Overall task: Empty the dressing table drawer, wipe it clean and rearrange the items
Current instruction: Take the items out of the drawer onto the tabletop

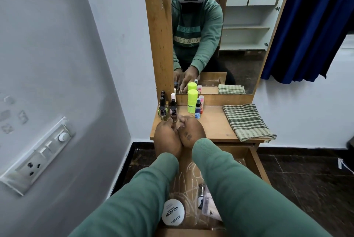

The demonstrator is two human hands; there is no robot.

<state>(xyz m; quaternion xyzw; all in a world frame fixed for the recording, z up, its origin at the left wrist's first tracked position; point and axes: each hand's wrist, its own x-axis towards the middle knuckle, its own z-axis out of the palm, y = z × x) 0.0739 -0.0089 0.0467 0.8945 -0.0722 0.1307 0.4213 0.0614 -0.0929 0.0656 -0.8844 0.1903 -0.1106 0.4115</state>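
Observation:
My left hand (167, 137) and my right hand (192, 131) are pressed side by side at the left of the dressing table top (214, 127). Their curled fingertips meet round the base of a brown nail polish bottle (173, 111), which stands upright. Beside it are a yellow-green nail polish bottle (163, 113) and two more small bottles behind. Below my arms the drawer (256, 164) is pulled open. In it lie a round white nail polish tub (173, 212), a small dark bottle (201, 192) and a clear packet (209, 207) on crinkled lining paper.
A neon-yellow bottle (192, 100), a blue spray bottle (197, 108) and a pink-capped one (201, 100) stand before the mirror (239, 35). A folded green checked cloth (247, 121) lies on the table's right side. A wall with a switchboard (38, 156) is close on the left.

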